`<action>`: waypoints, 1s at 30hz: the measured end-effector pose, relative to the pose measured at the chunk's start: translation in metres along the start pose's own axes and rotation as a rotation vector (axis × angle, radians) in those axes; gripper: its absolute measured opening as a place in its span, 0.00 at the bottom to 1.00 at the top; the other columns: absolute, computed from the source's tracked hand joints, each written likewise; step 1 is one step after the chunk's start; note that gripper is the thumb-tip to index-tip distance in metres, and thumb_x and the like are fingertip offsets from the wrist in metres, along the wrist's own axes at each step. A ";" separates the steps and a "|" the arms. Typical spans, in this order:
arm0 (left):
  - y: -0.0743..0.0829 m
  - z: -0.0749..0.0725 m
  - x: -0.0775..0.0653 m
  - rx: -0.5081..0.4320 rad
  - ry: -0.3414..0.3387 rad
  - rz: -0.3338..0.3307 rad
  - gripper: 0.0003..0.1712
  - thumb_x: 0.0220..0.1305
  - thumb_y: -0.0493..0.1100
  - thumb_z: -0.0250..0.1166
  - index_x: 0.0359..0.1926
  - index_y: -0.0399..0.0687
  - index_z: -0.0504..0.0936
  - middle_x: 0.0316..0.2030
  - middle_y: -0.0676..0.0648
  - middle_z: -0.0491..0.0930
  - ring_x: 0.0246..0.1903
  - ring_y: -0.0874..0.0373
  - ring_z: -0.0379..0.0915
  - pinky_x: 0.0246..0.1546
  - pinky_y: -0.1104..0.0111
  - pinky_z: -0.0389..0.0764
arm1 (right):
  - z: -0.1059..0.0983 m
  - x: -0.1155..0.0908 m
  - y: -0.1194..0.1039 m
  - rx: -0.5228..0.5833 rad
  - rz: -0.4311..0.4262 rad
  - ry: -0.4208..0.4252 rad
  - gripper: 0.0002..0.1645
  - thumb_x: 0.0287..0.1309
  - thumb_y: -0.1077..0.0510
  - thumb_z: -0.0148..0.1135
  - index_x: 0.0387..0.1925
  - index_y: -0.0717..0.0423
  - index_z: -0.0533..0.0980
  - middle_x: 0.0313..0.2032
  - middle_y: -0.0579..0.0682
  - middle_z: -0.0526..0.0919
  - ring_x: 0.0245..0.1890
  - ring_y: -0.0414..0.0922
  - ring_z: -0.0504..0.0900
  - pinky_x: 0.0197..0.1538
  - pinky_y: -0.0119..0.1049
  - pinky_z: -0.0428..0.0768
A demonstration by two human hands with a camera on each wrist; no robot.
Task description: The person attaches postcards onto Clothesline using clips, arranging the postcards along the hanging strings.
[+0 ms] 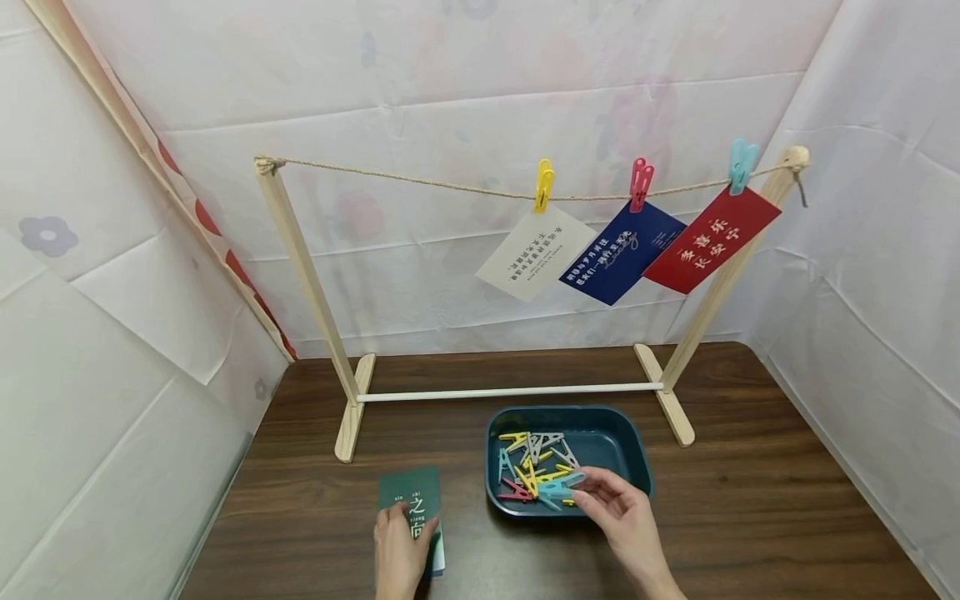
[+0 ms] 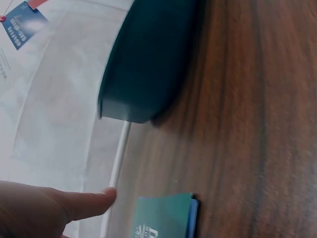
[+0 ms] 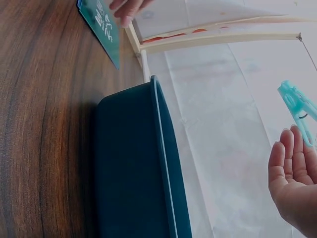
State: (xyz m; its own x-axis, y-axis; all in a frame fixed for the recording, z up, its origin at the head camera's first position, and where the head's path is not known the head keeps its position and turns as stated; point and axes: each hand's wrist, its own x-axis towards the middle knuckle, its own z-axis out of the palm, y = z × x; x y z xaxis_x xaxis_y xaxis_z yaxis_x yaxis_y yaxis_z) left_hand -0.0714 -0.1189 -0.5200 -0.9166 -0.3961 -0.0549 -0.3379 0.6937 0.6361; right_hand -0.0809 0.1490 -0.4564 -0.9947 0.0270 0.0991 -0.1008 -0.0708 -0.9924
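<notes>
The right hand has a light-blue clothespin pinched by one end only, so the likeliest slip is the pin twisting or springing out of the grip if the fingertips squeeze off-centre. Let go here, it would probably drop among the loose clothespins in the dark teal bin, and a low sideways move could knock it on the rim. The card stack seems loose on the tabletop: a light blue edge and a white one show under the green top card, so pushing with the left hand could fan them apart or lift several together.

As for position, the held clothespin lies between right thumb and fingertips, above the near right part of the bin; the right wrist view shows it clear of the rim. The card stack sits left of the bin, below the left hand. That hand's grip is apart, its thumb straight and off the cards in the left wrist view; whether the other fingers touch the cover, I cannot tell.
</notes>
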 end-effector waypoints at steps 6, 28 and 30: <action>-0.008 0.005 0.000 0.100 0.064 -0.012 0.39 0.44 0.41 0.78 0.46 0.14 0.68 0.40 0.23 0.67 0.42 0.29 0.66 0.37 0.42 0.71 | -0.001 0.000 0.001 0.015 0.000 0.001 0.15 0.54 0.75 0.60 0.44 0.80 0.72 0.34 0.51 0.81 0.34 0.39 0.81 0.39 0.30 0.80; -0.023 0.008 0.004 0.188 0.090 -0.050 0.45 0.36 0.47 0.81 0.39 0.14 0.66 0.34 0.26 0.64 0.36 0.33 0.64 0.30 0.45 0.71 | -0.004 -0.001 0.001 -0.014 0.062 0.027 0.17 0.54 0.74 0.62 0.46 0.80 0.72 0.35 0.54 0.81 0.34 0.40 0.80 0.38 0.30 0.80; -0.023 0.008 0.004 0.192 0.094 -0.048 0.45 0.36 0.47 0.81 0.39 0.13 0.66 0.34 0.25 0.64 0.36 0.33 0.64 0.30 0.45 0.71 | -0.004 -0.001 0.001 -0.012 0.066 0.027 0.17 0.54 0.74 0.62 0.46 0.79 0.72 0.36 0.54 0.81 0.34 0.40 0.80 0.38 0.30 0.80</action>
State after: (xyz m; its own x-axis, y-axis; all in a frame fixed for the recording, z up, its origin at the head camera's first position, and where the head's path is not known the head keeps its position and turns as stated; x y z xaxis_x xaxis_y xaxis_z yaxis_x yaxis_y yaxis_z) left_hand -0.0688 -0.1320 -0.5407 -0.8775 -0.4796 -0.0044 -0.4236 0.7708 0.4759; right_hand -0.0802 0.1532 -0.4582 -0.9983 0.0493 0.0312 -0.0342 -0.0614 -0.9975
